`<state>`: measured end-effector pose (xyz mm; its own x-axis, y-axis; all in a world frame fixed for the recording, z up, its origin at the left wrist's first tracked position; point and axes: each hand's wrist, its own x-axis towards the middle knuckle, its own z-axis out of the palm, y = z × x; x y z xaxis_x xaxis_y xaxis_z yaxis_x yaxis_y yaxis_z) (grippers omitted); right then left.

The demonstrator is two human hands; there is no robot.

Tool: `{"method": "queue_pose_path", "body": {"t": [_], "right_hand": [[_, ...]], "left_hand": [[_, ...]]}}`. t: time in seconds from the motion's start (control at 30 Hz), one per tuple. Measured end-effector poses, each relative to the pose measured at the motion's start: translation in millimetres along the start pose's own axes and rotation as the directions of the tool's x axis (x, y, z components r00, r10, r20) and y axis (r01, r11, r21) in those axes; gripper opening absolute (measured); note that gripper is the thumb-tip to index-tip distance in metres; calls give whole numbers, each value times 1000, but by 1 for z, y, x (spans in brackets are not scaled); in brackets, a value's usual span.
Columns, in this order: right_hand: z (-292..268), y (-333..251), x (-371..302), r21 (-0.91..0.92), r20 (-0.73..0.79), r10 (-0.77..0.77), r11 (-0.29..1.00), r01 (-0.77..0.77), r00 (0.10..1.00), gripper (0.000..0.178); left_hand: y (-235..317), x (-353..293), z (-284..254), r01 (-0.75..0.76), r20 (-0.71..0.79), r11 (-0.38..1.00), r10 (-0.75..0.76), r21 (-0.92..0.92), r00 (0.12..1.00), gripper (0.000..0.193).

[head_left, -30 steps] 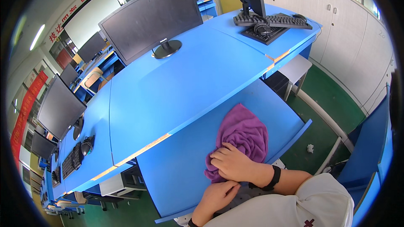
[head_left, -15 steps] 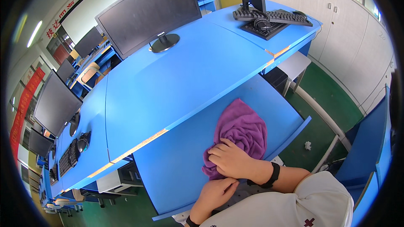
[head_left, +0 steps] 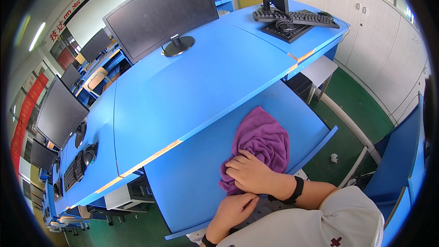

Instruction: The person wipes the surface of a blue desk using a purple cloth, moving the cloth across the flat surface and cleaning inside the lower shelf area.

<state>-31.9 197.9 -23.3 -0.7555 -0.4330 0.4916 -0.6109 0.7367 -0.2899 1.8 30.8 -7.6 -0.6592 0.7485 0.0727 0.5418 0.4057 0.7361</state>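
Note:
A crumpled purple cloth (head_left: 263, 139) lies on the lower blue desk panel (head_left: 196, 174) right in front of me. My right hand (head_left: 249, 174), with a black band on its wrist, rests on the cloth's near end, and its curled fingers bunch the fabric. My left hand (head_left: 231, 211) sits just below it at the panel's near edge. Its fingertips meet the cloth's hem under the right hand. Whether they pinch the hem is hidden.
Behind the panel runs a wide blue desk (head_left: 192, 87) with a large black monitor (head_left: 162, 13). Black keyboards (head_left: 297, 18) lie at the far right. More monitors (head_left: 57, 112) and a keyboard (head_left: 73, 171) stand at the left. A blue chair (head_left: 400, 164) is at the right, on the green floor (head_left: 343, 137).
Both hands stay on the near end of the cloth. My left hand has crept slightly closer to the right hand. The cloth has barely shifted.

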Motion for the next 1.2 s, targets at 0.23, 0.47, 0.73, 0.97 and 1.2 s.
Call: {"method": "queue_pose_path", "body": {"t": [0.23,0.47,0.73,0.97,1.2], "right_hand": [[-1,-2,1,7,7,8,1000,-8,1000,22],[-1,-1,1,4,-7,3,1000,-3,1000,21],[2,2,0,-21,-35,-14,1000,13,999,23],[7,0,-2,-21,33,5,1000,-4,999,29],[10,-2,-4,-123,105,30,992,-17,994,38]], "left_hand": [[0,0,0,-10,-7,1000,10,4,1000,15],[1,0,0,-7,-17,1000,7,-5,1000,15],[-3,1,2,-16,-19,1000,16,-17,1000,15],[-4,1,-2,22,31,1000,-22,-9,999,15],[-4,0,0,-4,4,1000,4,-31,1000,16]]}}
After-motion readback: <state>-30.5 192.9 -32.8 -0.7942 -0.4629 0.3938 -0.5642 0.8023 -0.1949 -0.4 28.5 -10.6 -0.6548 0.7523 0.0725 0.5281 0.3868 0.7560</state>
